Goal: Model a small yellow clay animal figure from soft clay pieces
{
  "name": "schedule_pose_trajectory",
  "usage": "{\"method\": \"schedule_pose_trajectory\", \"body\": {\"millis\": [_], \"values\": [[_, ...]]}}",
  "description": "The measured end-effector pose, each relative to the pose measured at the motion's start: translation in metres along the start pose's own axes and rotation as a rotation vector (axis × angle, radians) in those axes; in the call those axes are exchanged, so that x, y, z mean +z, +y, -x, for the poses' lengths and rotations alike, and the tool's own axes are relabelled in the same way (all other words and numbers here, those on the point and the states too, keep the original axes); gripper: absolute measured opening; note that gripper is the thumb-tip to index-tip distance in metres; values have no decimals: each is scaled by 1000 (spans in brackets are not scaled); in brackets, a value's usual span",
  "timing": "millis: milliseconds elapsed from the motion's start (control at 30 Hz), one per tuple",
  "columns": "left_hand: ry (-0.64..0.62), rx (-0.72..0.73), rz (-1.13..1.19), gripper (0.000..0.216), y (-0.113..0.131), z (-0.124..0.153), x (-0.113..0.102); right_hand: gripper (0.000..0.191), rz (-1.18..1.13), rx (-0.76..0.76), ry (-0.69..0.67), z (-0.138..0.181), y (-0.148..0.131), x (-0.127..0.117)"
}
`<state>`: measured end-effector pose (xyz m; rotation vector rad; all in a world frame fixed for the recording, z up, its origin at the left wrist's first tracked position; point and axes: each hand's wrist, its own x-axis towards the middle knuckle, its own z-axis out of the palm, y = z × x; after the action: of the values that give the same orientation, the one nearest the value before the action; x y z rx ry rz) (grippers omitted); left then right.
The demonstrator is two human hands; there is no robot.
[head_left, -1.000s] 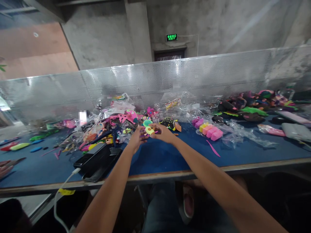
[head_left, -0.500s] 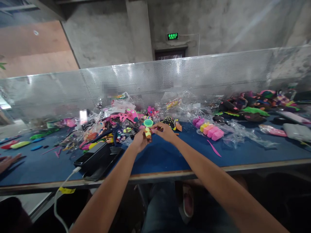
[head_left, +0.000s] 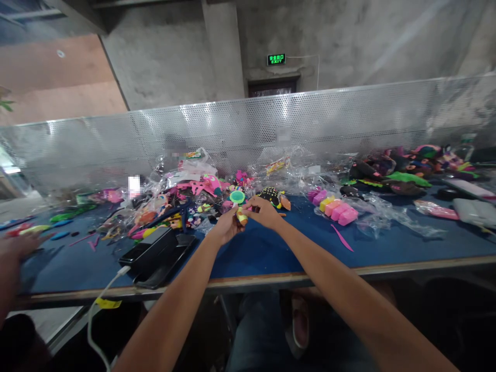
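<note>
Both my arms reach out over a blue table (head_left: pixel 251 253). My left hand (head_left: pixel 225 227) is closed round a small yellow and pink clay piece (head_left: pixel 241 216). My right hand (head_left: pixel 263 211) pinches the same piece from the right, fingers pressed together. Just behind my hands sits a green and pink round clay piece (head_left: pixel 236 196) and a black dotted clay figure (head_left: pixel 270 195).
Colourful clay figures and clear plastic wrappers (head_left: pixel 186 191) are heaped along a perforated metal screen (head_left: pixel 271 124). Pink and yellow clay blocks (head_left: pixel 335 207) lie to the right. A black phone (head_left: pixel 155 253) with a white cable lies at the left. Another person's hand (head_left: pixel 17 248) reaches in from the far left.
My hands have drawn the small clay piece slightly nearer and lower. The other person's hand at the far left has come further over the table.
</note>
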<state>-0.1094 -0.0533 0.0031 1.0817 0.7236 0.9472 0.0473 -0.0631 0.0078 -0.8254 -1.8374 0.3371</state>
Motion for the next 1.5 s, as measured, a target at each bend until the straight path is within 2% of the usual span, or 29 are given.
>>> {"method": "schedule_pose_trajectory", "body": {"millis": [300,600,800,1133,1500], "values": [[18,-12,-45,29,-2,-2,-3,6,7,1,-7,0,4,1],[-18,-12,-26,27,-2,0,-2,7,11,-7,-8,-1,1,0],[29,-32,-48,28,-1,1,0,10,8,16,-31,-1,3,1],[-2,-25,-37,27,0,2,1,12,3,1,-9,0,1,0],[-6,-39,-51,25,-1,1,-1,9,-1,25,-49,-2,1,0]]}}
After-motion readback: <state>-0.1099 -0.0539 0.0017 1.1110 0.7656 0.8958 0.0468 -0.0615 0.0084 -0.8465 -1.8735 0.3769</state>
